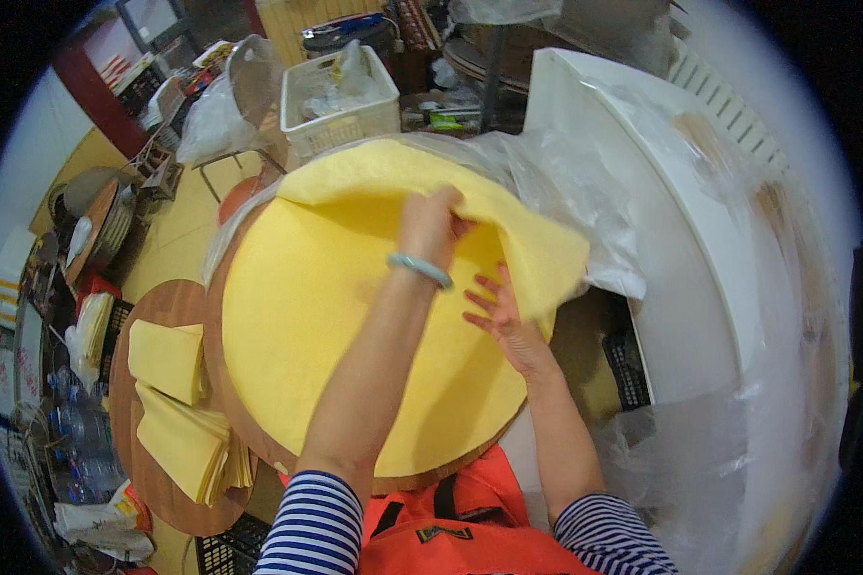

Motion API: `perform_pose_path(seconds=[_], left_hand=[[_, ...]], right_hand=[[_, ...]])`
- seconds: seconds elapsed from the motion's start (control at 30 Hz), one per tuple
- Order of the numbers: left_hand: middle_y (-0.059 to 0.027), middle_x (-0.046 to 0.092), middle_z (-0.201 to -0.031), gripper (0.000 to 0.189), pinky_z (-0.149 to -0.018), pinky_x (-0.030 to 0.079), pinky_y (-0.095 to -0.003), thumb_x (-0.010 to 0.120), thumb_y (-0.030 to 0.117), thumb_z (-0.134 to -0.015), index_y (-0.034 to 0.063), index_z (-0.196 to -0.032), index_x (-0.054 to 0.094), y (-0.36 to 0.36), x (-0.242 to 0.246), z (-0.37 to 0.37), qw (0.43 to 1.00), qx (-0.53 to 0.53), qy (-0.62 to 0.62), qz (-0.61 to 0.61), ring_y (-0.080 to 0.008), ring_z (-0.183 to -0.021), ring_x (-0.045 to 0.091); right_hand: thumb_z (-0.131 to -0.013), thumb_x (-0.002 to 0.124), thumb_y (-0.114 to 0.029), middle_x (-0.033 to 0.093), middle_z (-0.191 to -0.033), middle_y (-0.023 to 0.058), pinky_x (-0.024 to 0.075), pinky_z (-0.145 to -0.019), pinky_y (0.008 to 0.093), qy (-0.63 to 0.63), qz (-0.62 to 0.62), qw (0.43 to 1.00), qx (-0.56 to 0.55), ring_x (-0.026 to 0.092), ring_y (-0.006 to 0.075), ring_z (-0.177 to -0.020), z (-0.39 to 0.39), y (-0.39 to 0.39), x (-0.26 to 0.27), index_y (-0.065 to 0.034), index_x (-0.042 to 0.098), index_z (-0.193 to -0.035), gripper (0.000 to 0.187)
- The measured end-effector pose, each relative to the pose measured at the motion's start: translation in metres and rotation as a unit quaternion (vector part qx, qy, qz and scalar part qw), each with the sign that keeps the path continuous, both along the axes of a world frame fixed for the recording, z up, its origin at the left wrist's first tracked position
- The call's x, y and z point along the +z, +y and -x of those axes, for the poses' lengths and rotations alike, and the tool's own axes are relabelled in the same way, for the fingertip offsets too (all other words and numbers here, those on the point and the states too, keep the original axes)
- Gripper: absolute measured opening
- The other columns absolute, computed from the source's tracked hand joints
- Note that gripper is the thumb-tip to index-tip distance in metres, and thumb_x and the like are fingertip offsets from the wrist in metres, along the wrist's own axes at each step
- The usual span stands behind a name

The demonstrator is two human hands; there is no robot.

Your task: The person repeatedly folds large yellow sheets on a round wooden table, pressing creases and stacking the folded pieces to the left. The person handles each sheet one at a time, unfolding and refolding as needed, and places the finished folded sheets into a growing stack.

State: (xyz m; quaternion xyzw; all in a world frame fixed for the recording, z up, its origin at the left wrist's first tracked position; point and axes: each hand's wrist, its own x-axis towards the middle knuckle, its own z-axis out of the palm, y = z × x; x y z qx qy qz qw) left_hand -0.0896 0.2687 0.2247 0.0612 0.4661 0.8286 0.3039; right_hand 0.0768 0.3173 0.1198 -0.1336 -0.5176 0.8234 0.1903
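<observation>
A large round yellow sheet (309, 316), felt-like in look, covers most of a round wooden table top before me. Its far part is a lifted yellow flap (395, 165), raised and bent over; whether flap and sheet are one piece I cannot tell. My left hand (431, 223), with a pale green bangle at the wrist, is closed at the flap's near edge, slightly blurred. Palm up and fingers spread, my right hand (507, 323) is beside the flap's hanging right end and holds nothing.
Folded yellow cloths (183, 438) lie on a smaller round wooden top (162, 309) at left. A white plastic crate (341, 126) stands behind the table. Crumpled clear plastic (590, 194) hangs by a long white panel (690, 287) at right. Several water bottles (83, 431) stand far left.
</observation>
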Motion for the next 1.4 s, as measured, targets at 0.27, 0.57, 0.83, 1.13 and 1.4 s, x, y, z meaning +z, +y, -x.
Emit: perform_pose_path(seconds=[0.27, 0.57, 0.83, 1.13, 1.4], left_hand=[[-0.0111, 0.067, -0.1, 0.025, -0.077, 0.053, -0.033, 0.064, 0.02, -0.092, -0.0021, -0.103, 0.065, -0.036, -0.112, -0.018, 0.992, -0.124, 0.006, -0.027, -0.0199, -0.091, 0.065], [-0.0266, 0.026, -0.155, 0.083, -0.117, 0.011, -0.059, 0.048, 0.063, -0.091, 0.0103, -0.152, 0.031, -0.005, -0.193, 0.027, 0.623, -0.105, 0.509, 0.585, -0.0464, -0.146, 0.015], [-0.0239, 0.016, -0.16, 0.081, -0.116, 0.007, -0.0637, 0.047, 0.064, -0.091, 0.0189, -0.155, 0.027, -0.003, -0.187, 0.026, 0.603, -0.129, 0.517, 0.594, -0.0479, -0.147, 0.009], [-0.0138, 0.061, -0.121, 0.079, -0.111, 0.022, -0.0632, 0.055, 0.063, -0.088, 0.0157, -0.148, 0.033, 0.008, -0.159, 0.104, 0.62, -0.105, 0.46, 0.627, -0.035, -0.113, 0.056], [-0.0108, 0.064, -0.115, 0.095, -0.11, 0.025, -0.0605, 0.073, 0.063, -0.075, 0.0194, -0.148, 0.031, 0.018, -0.151, 0.132, 0.592, -0.176, 0.425, 0.662, -0.0296, -0.108, 0.063]], right_hand=[[-0.096, 0.056, -0.045, 0.063, -0.112, 0.0093, 0.0474, -0.093, 0.0358, -0.058, 0.151, 0.956, -0.246, 0.06, 0.0233, -0.103, 0.067, 0.009, 0.047, -0.0039, 0.056, -0.124, 0.049], [-0.097, 0.053, -0.032, 0.068, -0.101, 0.0185, 0.0594, -0.073, 0.0374, -0.119, -0.109, 0.981, -0.112, 0.07, 0.0264, -0.085, 0.141, 0.113, 0.108, 0.0035, 0.058, -0.112, 0.039], [-0.098, 0.048, -0.023, 0.066, -0.102, 0.0269, 0.0623, -0.084, 0.0371, -0.037, -0.271, 0.956, -0.11, 0.07, 0.0325, -0.098, 0.235, 0.171, 0.288, 0.0092, 0.053, -0.114, 0.036], [-0.099, 0.045, -0.024, 0.067, -0.113, 0.0243, 0.0605, -0.086, 0.0413, -0.059, -0.281, 0.95, -0.125, 0.069, 0.0305, -0.103, 0.277, 0.193, 0.352, 0.0065, 0.054, -0.117, 0.036], [-0.098, 0.035, -0.031, 0.071, -0.083, 0.0163, 0.0566, -0.077, 0.0517, -0.033, -0.376, 0.913, -0.155, 0.071, 0.0283, -0.077, 0.285, 0.146, 0.407, -0.0024, 0.065, -0.089, 0.043]])
